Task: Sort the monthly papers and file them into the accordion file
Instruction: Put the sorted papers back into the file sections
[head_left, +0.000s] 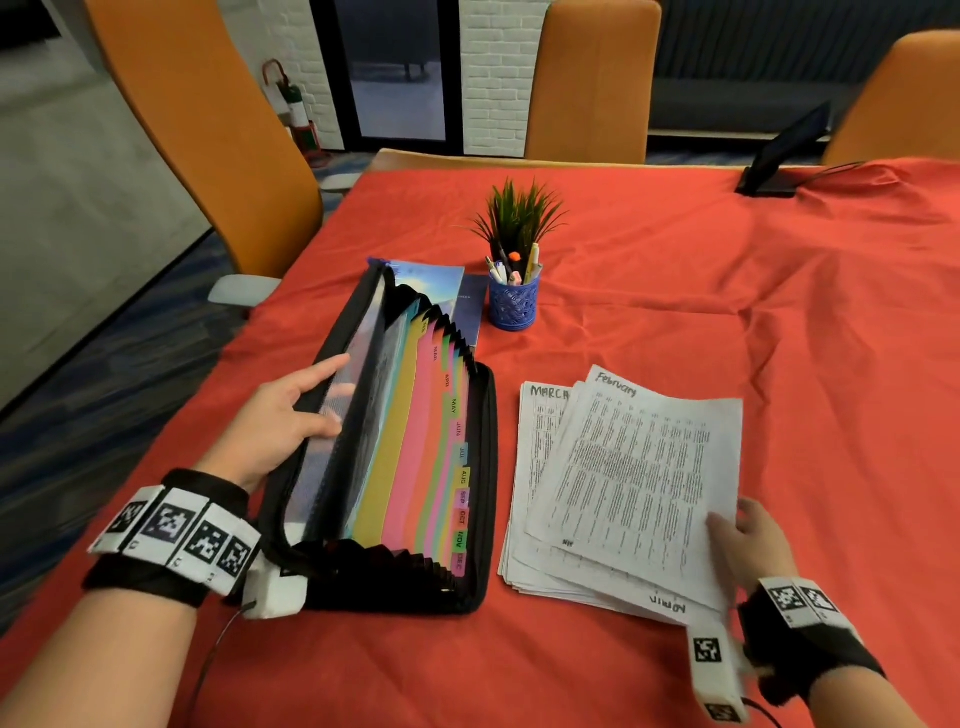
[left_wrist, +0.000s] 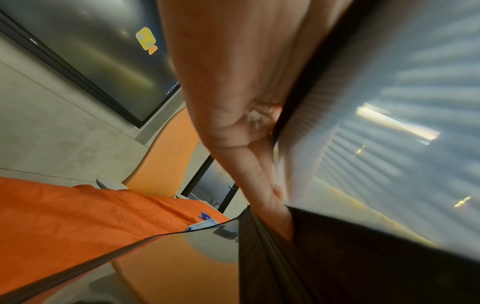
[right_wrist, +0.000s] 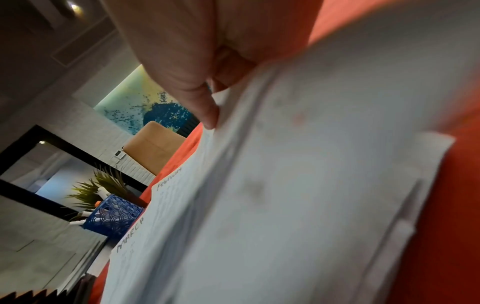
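The black accordion file (head_left: 415, 441) lies open at centre-left of the red cloth, its coloured dividers showing month tabs from top to DEC. My left hand (head_left: 291, 415) grips the file's left cover (left_wrist: 363, 257), thumb on the mesh inside, and holds it tilted up. To the right lies a loose stack of printed papers (head_left: 540, 519). Its top sheet, headed "February" (head_left: 639, 467), is pinched at the near right corner by my right hand (head_left: 748, 540), thumb on top (right_wrist: 197, 92). A sheet headed "MARCH" (head_left: 545, 395) peeks out beneath it.
A blue pen cup (head_left: 511, 306) and a small green plant (head_left: 519, 218) stand behind the file, beside blue booklets (head_left: 441, 291). A dark tablet on a stand (head_left: 784, 150) sits at the far right. Orange chairs (head_left: 208, 130) ring the table.
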